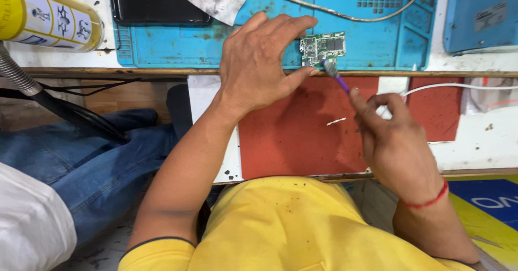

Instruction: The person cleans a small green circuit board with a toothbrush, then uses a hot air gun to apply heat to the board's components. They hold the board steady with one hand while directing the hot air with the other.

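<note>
Left hand (pixel 259 60) reaches forward, palm down, fingers spread and gently curved, thumb and fingertips pinching inward. Right hand (pixel 391 136) sits lower, fingers curled in a pinch, a red thread round its wrist
</note>
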